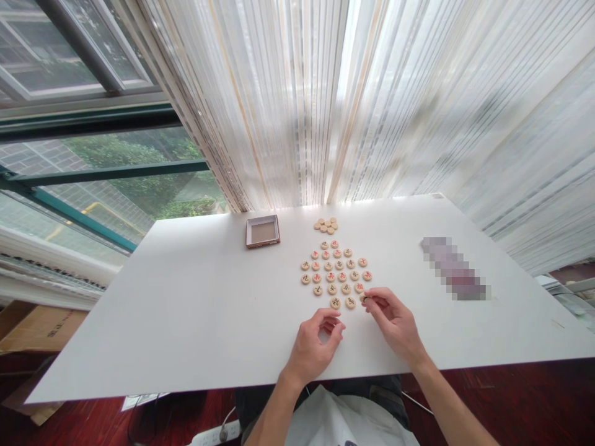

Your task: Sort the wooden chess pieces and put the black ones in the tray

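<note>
Round wooden Chinese chess pieces (329, 266) with red or black characters lie spaced out in rows on the white table (195, 310). My right hand (395, 322) is at the lower right of this group, its thumb and fingertips closed on a xiangqi piece (362, 298) that they partly cover. A piece with a red character (359, 287) lies just beyond those fingertips. My left hand (316, 344) hovers near the front of the group with curled fingers, a gap between thumb and forefinger, and nothing held. Nearest to it is a black-character piece (335, 303).
Behind the rows, several blank-looking pieces (326, 225) sit clustered together. A shallow open box (263, 231) stands at the back left. Some blurred-out object (453, 269) lies on the right. Striped curtains (297, 105) hang along the table's far edge.
</note>
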